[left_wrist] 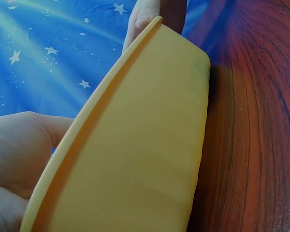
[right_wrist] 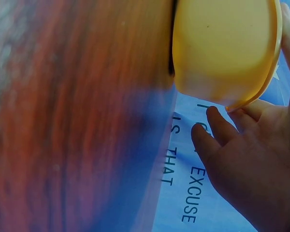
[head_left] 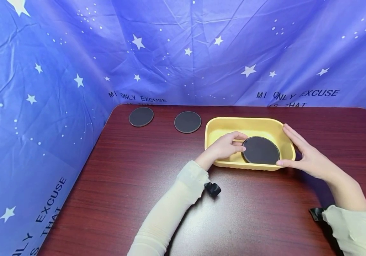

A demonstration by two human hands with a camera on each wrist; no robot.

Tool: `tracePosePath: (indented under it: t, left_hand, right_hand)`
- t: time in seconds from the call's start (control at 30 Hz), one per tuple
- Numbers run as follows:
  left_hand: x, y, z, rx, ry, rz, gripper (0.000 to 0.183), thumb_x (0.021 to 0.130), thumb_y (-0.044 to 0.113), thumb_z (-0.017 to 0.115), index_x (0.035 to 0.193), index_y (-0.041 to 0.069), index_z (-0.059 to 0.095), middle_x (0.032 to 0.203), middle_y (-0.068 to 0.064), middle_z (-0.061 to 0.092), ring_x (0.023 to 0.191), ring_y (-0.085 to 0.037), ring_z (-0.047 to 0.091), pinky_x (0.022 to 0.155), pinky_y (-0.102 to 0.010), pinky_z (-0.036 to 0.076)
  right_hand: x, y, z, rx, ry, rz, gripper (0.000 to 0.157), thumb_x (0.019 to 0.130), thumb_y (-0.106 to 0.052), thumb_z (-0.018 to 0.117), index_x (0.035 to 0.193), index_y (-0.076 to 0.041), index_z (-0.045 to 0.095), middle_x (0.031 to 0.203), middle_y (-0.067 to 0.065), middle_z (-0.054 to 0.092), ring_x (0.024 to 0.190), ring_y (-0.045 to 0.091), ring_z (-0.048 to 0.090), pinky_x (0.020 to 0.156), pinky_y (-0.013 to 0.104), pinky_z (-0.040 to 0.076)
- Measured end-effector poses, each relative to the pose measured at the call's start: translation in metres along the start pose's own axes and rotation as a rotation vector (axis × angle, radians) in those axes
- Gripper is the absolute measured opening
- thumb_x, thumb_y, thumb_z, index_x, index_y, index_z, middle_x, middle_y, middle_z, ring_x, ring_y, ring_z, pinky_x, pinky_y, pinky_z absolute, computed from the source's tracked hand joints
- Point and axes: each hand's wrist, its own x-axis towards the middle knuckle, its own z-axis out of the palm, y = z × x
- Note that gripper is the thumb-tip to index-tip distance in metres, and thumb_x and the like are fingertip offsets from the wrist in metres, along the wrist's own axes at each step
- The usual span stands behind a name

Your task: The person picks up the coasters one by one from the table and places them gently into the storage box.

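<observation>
A round black coaster [head_left: 261, 150] with a thin pale edge leans inside a yellow plastic basin [head_left: 245, 121]. My left hand [head_left: 223, 145] reaches over the basin's near side and pinches the coaster's left edge between thumb and fingers. In the left wrist view, the basin's side wall [left_wrist: 135, 125] hides the coaster and part of my left hand [left_wrist: 19, 150]. At the right end, my right hand [head_left: 309, 156] holds the basin, its thumb at the near rim and its fingers at the far corner. Some fingers of my right hand [right_wrist: 251, 150] hang off the basin in the right wrist view.
Two more black coasters, a left one [head_left: 141, 117] and a nearer one [head_left: 187, 122], lie flat on the dark red wooden table [head_left: 122, 185] left of the basin. A blue star-patterned cloth [head_left: 183, 71] hangs along the table's back and left edges.
</observation>
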Motion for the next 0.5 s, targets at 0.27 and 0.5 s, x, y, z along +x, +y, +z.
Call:
tracePosePath:
  t: [0.27,0.5]
  left_hand:
    - [-0.0027,0.0008,-0.0016,-0.002,0.062,0.033,0.039,0.097,0.012,0.064,0.135,0.010,0.058,0.142,-0.004,0.060,0.125,-0.018,0.062,0.087,-0.015,0.054]
    - [-0.0064,0.0027,-0.0022,-0.093,0.121,0.087,0.038,0.096,0.008,0.064,0.134,0.009,0.060,0.138,-0.005,0.063,0.122,-0.018,0.064,0.082,-0.016,0.057]
  right_hand:
    - [0.0001,0.0003,-0.0001,0.007,0.002,-0.009,0.106,0.076,-0.004,0.082,0.160,-0.016,0.019,0.167,-0.015,0.007,0.145,-0.014,0.007,0.102,-0.008,0.010]
    - [0.0002,0.0002,0.0004,0.020,-0.001,-0.004,0.106,0.076,-0.003,0.082,0.160,-0.017,0.019,0.169,-0.008,0.007,0.147,-0.010,0.007,0.102,-0.008,0.010]
